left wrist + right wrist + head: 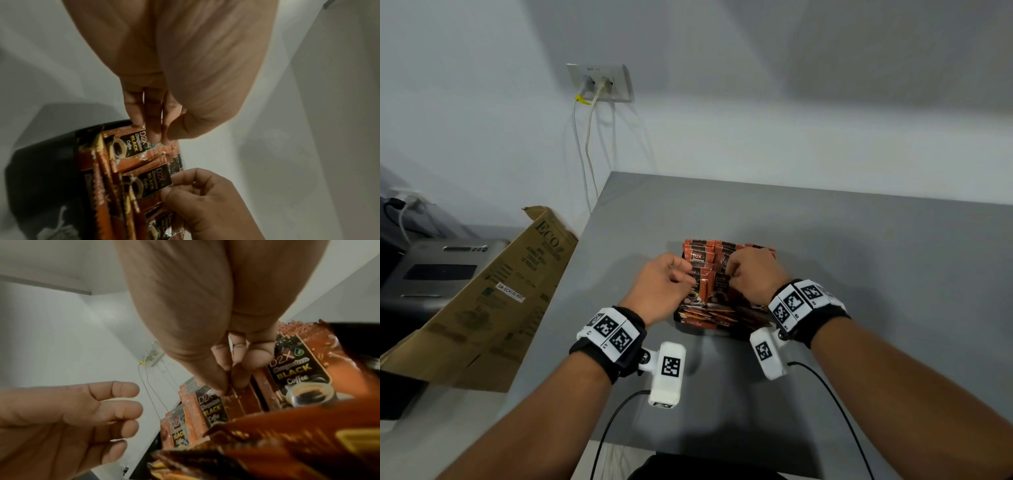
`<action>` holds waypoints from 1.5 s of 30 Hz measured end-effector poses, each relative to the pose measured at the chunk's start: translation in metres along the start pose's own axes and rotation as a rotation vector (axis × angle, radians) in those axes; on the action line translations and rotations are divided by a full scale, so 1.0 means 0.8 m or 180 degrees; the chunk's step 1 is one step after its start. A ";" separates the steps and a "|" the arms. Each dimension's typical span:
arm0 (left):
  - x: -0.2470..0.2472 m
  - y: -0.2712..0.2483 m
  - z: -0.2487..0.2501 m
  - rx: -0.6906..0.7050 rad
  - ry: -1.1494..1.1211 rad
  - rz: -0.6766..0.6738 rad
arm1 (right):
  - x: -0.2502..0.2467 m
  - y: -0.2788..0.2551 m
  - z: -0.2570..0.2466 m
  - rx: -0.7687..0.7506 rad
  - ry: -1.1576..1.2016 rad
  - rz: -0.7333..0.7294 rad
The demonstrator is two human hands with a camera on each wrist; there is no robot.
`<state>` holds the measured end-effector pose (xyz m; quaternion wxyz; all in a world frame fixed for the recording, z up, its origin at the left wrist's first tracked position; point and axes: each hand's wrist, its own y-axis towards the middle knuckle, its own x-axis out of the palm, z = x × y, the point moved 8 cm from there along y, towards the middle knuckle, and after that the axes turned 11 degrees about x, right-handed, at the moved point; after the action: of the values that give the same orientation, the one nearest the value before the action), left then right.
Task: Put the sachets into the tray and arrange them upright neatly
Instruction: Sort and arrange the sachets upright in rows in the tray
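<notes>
A black tray (678, 321) sits mid-table, packed with orange-brown "Black Coffee" sachets (700, 254). The back rows stand upright; more sachets (710, 314) lie flat at the tray's near end. My right hand (731, 274) is over the tray's middle, thumb and forefinger pinching the top edge of one upright sachet (240, 402), also seen in the left wrist view (156, 183). My left hand (686, 277) hovers at the left row with loosely curled fingers (125, 410). Its fingertips (153, 129) reach the sachet tops and hold nothing.
The grey table (859, 274) ends just left of the tray. A flattened cardboard box (493, 298) leans against that edge, beside a grey machine (441, 267). A wall socket (601, 82) with hanging cables is behind. The wall runs along the table's far edge.
</notes>
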<state>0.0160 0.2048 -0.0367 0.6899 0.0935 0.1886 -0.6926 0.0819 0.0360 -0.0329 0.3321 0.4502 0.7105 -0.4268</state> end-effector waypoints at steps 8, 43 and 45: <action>0.026 -0.019 -0.004 0.0226 0.0519 -0.0514 | -0.024 -0.028 0.021 -0.0042 0.0297 -0.0182; 0.049 -0.019 0.016 0.0617 0.0650 -0.0353 | -0.044 -0.079 0.050 -0.0204 0.1167 -0.0043; 0.049 -0.015 0.038 0.0622 -0.0107 -0.0209 | -0.048 -0.076 0.051 -0.0074 0.2079 -0.0272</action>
<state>0.0065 0.1563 -0.0229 0.6575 0.1424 0.1116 -0.7314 0.0439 -0.0283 0.0019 0.0736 0.5293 0.8025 -0.2653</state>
